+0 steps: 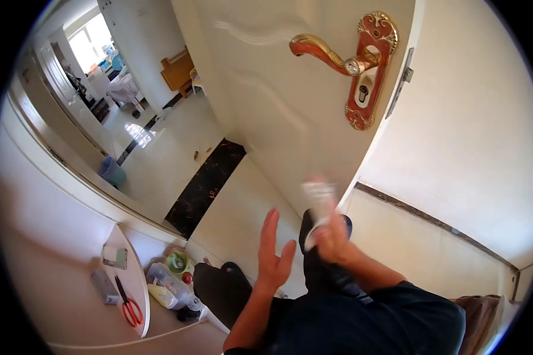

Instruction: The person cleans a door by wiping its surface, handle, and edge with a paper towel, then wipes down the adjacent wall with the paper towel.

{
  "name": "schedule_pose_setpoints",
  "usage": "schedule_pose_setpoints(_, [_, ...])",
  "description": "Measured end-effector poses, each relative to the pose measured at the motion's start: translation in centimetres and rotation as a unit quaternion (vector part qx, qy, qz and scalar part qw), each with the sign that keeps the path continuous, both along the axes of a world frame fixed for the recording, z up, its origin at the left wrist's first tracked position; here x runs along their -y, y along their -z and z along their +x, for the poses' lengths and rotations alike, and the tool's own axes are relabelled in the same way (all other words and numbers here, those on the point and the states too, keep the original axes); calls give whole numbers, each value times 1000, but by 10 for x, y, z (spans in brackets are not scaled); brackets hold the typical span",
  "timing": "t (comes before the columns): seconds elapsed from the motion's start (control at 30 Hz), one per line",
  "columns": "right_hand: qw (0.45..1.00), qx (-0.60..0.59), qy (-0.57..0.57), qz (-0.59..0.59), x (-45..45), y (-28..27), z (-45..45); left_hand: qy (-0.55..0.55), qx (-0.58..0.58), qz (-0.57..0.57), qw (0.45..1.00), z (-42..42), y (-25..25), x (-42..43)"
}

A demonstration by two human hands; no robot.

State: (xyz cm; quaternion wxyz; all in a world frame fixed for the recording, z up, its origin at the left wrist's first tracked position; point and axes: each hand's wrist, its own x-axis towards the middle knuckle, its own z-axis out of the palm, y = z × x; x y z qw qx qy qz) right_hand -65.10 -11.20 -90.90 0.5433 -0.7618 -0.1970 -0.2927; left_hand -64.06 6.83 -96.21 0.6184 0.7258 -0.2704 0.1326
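My right hand (pixel 333 241) is closed around a whitish, partly see-through object (pixel 320 198). Motion smears it, so its kind cannot be made out. My left hand (pixel 275 260) is held up to the left, fingers stretched and thumb apart, with nothing in it. Both hands are over my legs, in front of a cream door (pixel 266 71) that stands ajar. On the door above my right hand is a red and gold lever handle (pixel 323 52) with an ornate lock plate (pixel 358 112).
At lower left, a corner shelf (pixel 137 278) holds red-handled scissors (pixel 130 307), a grey box (pixel 104 288) and a small flat pack (pixel 115 257). Beside it are a clear plastic container (pixel 167 284) and a green bowl (pixel 176 261). A dark threshold (pixel 204 189) crosses the doorway; a blue bin (pixel 111 171) stands beyond.
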Motion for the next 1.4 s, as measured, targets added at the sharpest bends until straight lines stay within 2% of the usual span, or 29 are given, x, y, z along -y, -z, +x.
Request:
schedule_pose_setpoints(0.03, [996,-42,-70,-30,-12,9,-1,73,-6,-110,991,-6,-10,14])
schedule_pose_setpoints(0.07, [985,-82,-139,-60,-19,17,-1,98,-63,-168,979,-11,0,29])
schedule_pose_setpoints(0.1, [986,-80,-135,-62,-21,16,-4,102,-61,-170,978,-10,-3,37])
schedule_pose_setpoints(0.17, [975,-74,-201,-57,-22,8,-10,84,-123,-308,940,-3,-13,52])
schedule_pose_setpoints(0.23, [977,-49,-181,-97,-18,-4,-9,64,-187,-431,880,3,-23,64])
schedule_pose_setpoints(0.27, [976,-25,-164,-139,-15,-9,-7,65,-190,-430,880,9,-26,65])
schedule_pose_setpoints(0.33, [981,-16,-126,-146,-1,-18,-8,73,-249,-439,860,24,-33,64])
schedule_pose_setpoints(0.37, [984,-6,-89,-155,9,-22,-9,80,-242,-501,827,31,-39,72])
schedule_pose_setpoints(0.43, [982,102,67,-141,45,-29,-10,51,-219,-479,848,46,-55,77])
schedule_pose_setpoints(0.5, [964,146,219,-47,74,-45,-4,22,-199,-459,865,65,-61,83])
schedule_pose_setpoints(0.53, [959,139,245,-12,87,-54,5,-13,-175,-424,888,79,-54,88])
schedule_pose_setpoints(0.57, [959,138,246,-11,89,-53,13,-47,-150,-387,908,91,-50,93])
schedule_pose_setpoints(0.63, [973,26,219,70,85,-42,35,13,-119,-339,933,107,-51,115])
schedule_pose_setpoints(0.67, [974,-24,200,108,82,-41,46,1,-122,-289,949,108,-61,129])
schedule_pose_setpoints(0.7, [973,22,210,88,78,-41,50,15,-134,-269,954,121,-46,148])
schedule_pose_setpoints(0.73, [975,30,202,85,80,-39,51,4,-100,-182,978,122,-37,168])
schedule_pose_setpoints(0.77, [983,-3,131,125,84,-33,47,56,-85,-169,980,109,-55,175])
schedule_pose_setpoints(0.8, [984,-41,60,165,85,-29,44,15,-82,-148,985,97,-76,186])
schedule_pose_setpoints(0.87, [988,-25,39,150,82,-26,42,-17,-22,-189,982,111,-81,190])
schedule_pose_setpoints(1.0, [990,-11,19,136,69,-13,39,-2,8,-252,968,135,-118,170])
schedule_pose_setpoints(1.07, [979,-59,53,186,70,10,45,-21,86,-231,969,137,-120,161])
schedule_pose_setpoints(1.1, [976,-68,80,190,63,4,44,-39,118,-197,972,139,-106,159])
schedule_pose_setpoints(1.13, [969,-142,130,155,66,8,43,-65,149,-139,977,139,-90,155])
schedule_pose_setpoints(1.2, [964,-53,154,212,64,31,58,-73,147,-128,978,136,-53,158])
schedule_pose_setpoints(1.27, [964,2,157,215,57,29,61,-67,116,-129,983,130,-32,159])
schedule_pose_setpoints(1.33, [953,30,230,192,58,30,71,-69,108,-131,983,136,-35,163])
schedule_pose_setpoints(1.4, [950,38,195,243,62,30,73,-58,100,-136,984,146,-62,168])
